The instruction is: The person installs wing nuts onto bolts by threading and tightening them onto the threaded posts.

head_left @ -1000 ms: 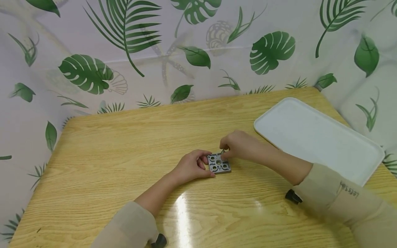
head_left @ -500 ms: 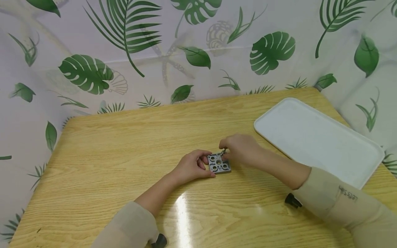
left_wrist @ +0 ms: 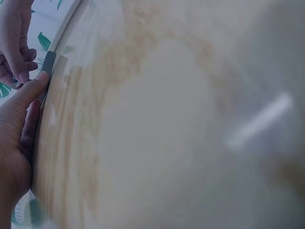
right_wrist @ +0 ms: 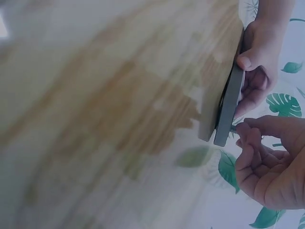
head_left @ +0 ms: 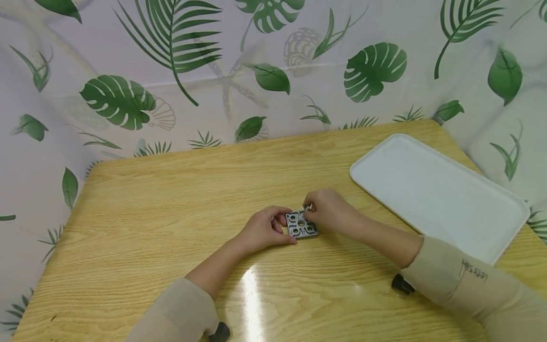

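Note:
A square grey metal plate (head_left: 301,224) with several round holes lies flat on the wooden table. My left hand (head_left: 263,229) grips it along its left side, thumb at the near corner and fingers at the far one. At the plate's far right corner, my right hand (head_left: 331,211) pinches a small metal screw (head_left: 307,207) between thumb and fingertips. Its threaded shank shows between the fingertips and the plate (right_wrist: 229,109) in the right wrist view. The corner hole under it is hidden by the fingers. In the left wrist view the plate (left_wrist: 48,62) appears edge-on.
A white rectangular tray (head_left: 440,190) lies at the right of the wooden table (head_left: 179,199), beyond the right forearm. Leaf-patterned cloth (head_left: 239,71) hangs behind the table and along its sides. Light glares on the near part of the tabletop.
My right fingers have shifted their hold and turned at the screw, and the right wrist and forearm have dropped slightly towards me. The left hand and the plate stay put.

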The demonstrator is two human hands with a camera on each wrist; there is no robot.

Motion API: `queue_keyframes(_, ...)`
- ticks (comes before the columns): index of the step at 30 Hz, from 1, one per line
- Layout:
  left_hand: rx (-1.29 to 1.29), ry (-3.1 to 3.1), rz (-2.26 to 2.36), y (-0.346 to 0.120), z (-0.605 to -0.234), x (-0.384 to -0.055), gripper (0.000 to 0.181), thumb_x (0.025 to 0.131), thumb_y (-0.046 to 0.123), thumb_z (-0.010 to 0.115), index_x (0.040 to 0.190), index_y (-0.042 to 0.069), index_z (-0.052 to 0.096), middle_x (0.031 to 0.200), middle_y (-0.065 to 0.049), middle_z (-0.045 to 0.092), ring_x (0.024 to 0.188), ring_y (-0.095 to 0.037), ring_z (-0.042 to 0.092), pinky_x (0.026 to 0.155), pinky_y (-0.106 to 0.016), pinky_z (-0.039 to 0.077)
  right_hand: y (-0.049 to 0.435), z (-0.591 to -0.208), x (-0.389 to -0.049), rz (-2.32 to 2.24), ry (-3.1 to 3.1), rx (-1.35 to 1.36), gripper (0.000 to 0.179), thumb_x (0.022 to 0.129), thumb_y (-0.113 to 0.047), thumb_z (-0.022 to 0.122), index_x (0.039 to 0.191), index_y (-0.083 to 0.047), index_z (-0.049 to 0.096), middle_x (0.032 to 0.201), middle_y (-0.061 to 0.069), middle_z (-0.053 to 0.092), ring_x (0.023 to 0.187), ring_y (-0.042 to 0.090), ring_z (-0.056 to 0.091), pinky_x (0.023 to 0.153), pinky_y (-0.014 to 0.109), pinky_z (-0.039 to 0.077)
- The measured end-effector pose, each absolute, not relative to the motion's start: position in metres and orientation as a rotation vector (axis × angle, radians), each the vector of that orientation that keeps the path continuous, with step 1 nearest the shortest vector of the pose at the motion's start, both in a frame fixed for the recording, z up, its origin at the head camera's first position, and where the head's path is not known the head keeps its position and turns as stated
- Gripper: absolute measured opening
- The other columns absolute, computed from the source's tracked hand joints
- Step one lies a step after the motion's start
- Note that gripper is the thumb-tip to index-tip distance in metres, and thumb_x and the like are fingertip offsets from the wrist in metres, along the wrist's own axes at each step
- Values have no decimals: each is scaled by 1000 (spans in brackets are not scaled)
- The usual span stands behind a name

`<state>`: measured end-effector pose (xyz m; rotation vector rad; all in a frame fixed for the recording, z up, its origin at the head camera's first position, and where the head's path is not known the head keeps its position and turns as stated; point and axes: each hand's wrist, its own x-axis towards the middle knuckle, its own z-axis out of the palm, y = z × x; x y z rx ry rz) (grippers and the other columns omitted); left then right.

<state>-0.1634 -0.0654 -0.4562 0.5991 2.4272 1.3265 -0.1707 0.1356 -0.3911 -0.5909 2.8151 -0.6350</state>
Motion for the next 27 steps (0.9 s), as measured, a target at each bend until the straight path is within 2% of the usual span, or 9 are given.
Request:
queue_keyframes(3,602,2429,1326,-65,-456,-164,67,69,27,85,127,9,57,93,3,58,74,-9,57,70,-23,48,138,-389,-172,-593,2757,-583,41,81,-13,73,117,4,61,77,4,66,68,14,59,64,30,50)
queue_keyframes(6,601,2424,1328,-65,-457,-164,68,69,27,86,127,9,57,93,2,58,75,-10,57,70,-23,48,145,-384,-177,-510,2672,-746,56,81,-9,73,132,1,51,97,9,68,79,17,62,73,34,51)
queue_keyframes(8,596,2420,1326,-65,-456,-164,68,69,27,85,128,9,56,93,2,57,75,-10,57,70,-24,48,150,-381,-183,-462,2608,-913,57,82,-4,71,135,-1,49,109,12,66,83,18,60,74,33,51)
queue_keyframes(10,591,2419,1319,-65,-455,-164,69,69,27,85,128,9,55,94,2,57,76,-11,57,70,-24,48,154,-379,-188,-417,2559,-1063,50,83,-1,69,131,-3,54,115,12,64,82,17,58,72,30,50)
queue_keyframes(13,588,2423,1311,-65,-454,-163,68,70,27,85,128,9,55,94,2,57,76,-10,57,70,-23,48,155,-375,-193,-373,2522,-1180,39,84,0,67,123,-2,61,113,10,66,81,14,60,72,28,51)
queue_keyframes(18,586,2432,1314,-65,-454,-163,67,70,25,85,127,9,56,93,2,57,75,-10,57,70,-23,48,155,-373,-196,-358,2535,-1215,29,85,-4,68,114,-1,66,105,8,69,86,15,63,75,30,53)
queue_keyframes(27,581,2426,1324,-65,-456,-164,67,69,26,85,127,8,56,93,2,57,75,-10,57,69,-23,48,153,-378,-192,-311,2614,-1235,18,84,-10,70,101,-3,69,89,3,69,76,11,61,68,27,51)
